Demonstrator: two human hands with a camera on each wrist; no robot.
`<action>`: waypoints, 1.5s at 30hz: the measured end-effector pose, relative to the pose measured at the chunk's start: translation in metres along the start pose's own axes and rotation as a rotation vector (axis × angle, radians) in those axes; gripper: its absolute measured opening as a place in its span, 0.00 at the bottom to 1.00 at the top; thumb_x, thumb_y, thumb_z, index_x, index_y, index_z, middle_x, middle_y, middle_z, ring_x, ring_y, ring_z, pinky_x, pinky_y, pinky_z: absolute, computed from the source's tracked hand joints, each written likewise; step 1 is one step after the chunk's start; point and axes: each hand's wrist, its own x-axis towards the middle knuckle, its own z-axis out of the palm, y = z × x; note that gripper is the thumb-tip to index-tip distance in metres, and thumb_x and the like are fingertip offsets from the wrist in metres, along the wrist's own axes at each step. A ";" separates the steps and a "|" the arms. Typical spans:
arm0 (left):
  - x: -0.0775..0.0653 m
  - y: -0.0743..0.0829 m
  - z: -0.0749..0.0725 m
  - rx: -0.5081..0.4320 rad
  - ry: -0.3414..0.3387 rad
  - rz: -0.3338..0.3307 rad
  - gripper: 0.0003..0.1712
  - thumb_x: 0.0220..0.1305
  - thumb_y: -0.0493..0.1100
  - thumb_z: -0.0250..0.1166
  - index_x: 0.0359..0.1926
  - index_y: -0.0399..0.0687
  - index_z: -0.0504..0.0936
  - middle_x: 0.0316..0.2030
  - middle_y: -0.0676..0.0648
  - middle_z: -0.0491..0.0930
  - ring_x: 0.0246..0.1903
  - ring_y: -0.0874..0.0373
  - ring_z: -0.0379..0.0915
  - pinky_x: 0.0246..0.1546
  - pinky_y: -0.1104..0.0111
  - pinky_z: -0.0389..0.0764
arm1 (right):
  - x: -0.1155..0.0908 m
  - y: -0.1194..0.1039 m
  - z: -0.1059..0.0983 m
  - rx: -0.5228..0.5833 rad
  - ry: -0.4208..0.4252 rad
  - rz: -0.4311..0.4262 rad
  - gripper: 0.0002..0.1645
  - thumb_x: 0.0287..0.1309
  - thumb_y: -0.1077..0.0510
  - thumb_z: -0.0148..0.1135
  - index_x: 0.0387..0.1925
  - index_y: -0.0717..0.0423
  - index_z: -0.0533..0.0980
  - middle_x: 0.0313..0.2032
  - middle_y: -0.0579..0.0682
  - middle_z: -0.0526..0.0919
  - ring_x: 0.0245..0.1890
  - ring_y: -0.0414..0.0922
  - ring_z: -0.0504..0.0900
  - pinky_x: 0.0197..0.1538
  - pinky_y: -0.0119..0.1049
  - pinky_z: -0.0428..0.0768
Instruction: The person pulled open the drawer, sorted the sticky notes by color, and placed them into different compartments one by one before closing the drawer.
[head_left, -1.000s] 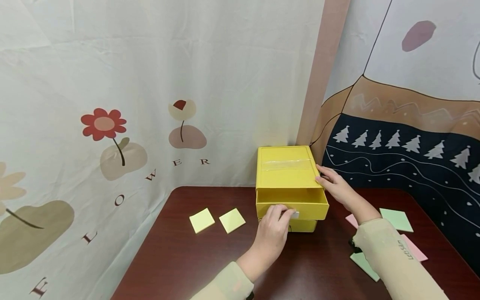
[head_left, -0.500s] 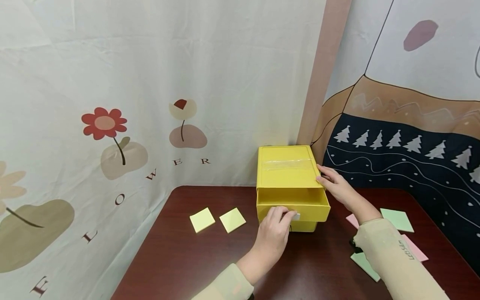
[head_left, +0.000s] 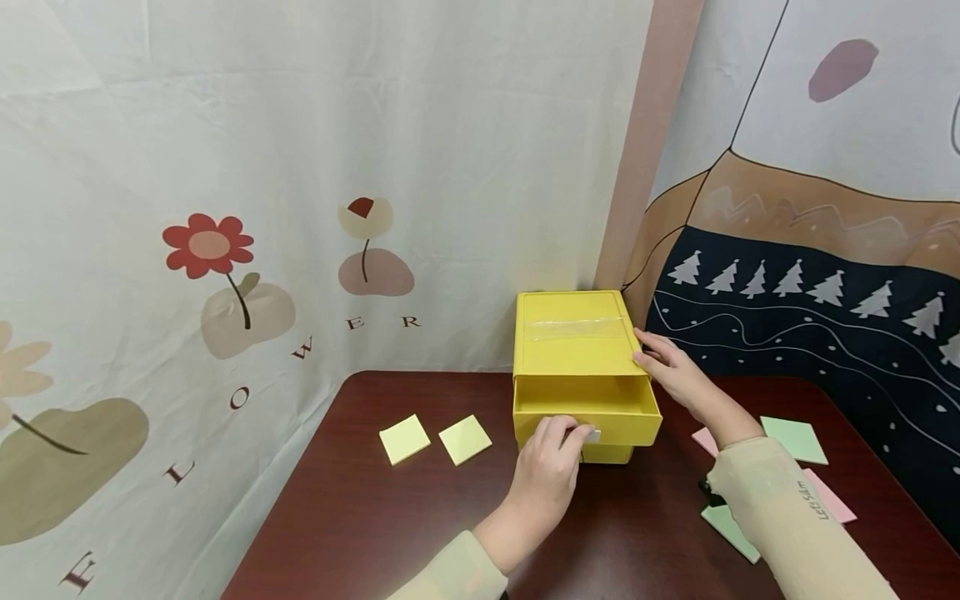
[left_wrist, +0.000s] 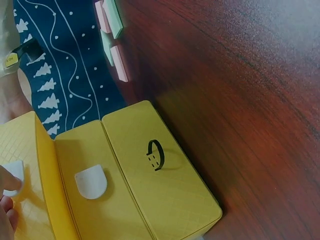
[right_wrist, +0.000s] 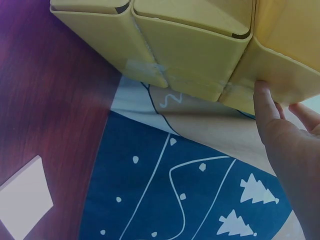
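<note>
A yellow drawer box (head_left: pixel 576 357) stands at the back of the dark red table, with clear tape across its top. Its top drawer (head_left: pixel 626 430) is pulled partly out and nothing shows inside it. My left hand (head_left: pixel 542 483) pinches the white pull tab (left_wrist: pixel 19 174) on that drawer's front. Below are two more drawers, pushed in: the middle one has a white tab (left_wrist: pixel 92 182), the lowest a black loop handle (left_wrist: pixel 160 154). My right hand (head_left: pixel 681 379) rests its extended fingers against the box's upper right side, holding nothing.
Two yellow sticky note pads (head_left: pixel 404 440) lie left of the box. To the right are green pads (head_left: pixel 793 439) and pink pads (head_left: pixel 831 497), partly behind the right sleeve. A printed curtain (head_left: pixel 465 167) hangs right behind the table.
The top drawer has slid slightly farther out toward me, with my left hand moving along on its tab. My right hand stays in place at the box's side.
</note>
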 end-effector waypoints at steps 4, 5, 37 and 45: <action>0.000 0.001 0.000 0.001 0.003 -0.002 0.12 0.52 0.32 0.60 0.38 0.48 0.79 0.33 0.50 0.70 0.32 0.60 0.69 0.30 0.78 0.74 | 0.000 0.001 0.000 0.006 0.003 -0.006 0.40 0.59 0.41 0.46 0.66 0.53 0.48 0.65 0.58 0.44 0.59 0.58 0.57 0.55 0.54 0.60; -0.001 0.001 0.000 0.002 0.005 -0.003 0.11 0.53 0.32 0.60 0.38 0.48 0.79 0.33 0.50 0.70 0.32 0.60 0.69 0.30 0.78 0.74 | 0.000 0.001 0.000 0.009 0.002 -0.007 0.39 0.59 0.41 0.46 0.66 0.53 0.48 0.65 0.58 0.44 0.59 0.58 0.58 0.55 0.54 0.60; -0.005 0.007 -0.003 -0.013 0.012 -0.025 0.10 0.54 0.33 0.59 0.37 0.48 0.80 0.34 0.50 0.71 0.34 0.60 0.69 0.27 0.79 0.74 | 0.001 0.001 0.001 0.026 0.006 0.016 0.40 0.59 0.41 0.46 0.66 0.52 0.48 0.65 0.58 0.44 0.59 0.58 0.57 0.55 0.54 0.62; -0.005 0.008 -0.007 -0.043 -0.008 -0.048 0.13 0.50 0.35 0.65 0.40 0.50 0.79 0.36 0.50 0.70 0.35 0.60 0.69 0.27 0.79 0.73 | 0.000 0.000 0.002 0.027 0.009 0.022 0.40 0.58 0.40 0.46 0.67 0.51 0.48 0.65 0.58 0.44 0.59 0.58 0.57 0.55 0.54 0.61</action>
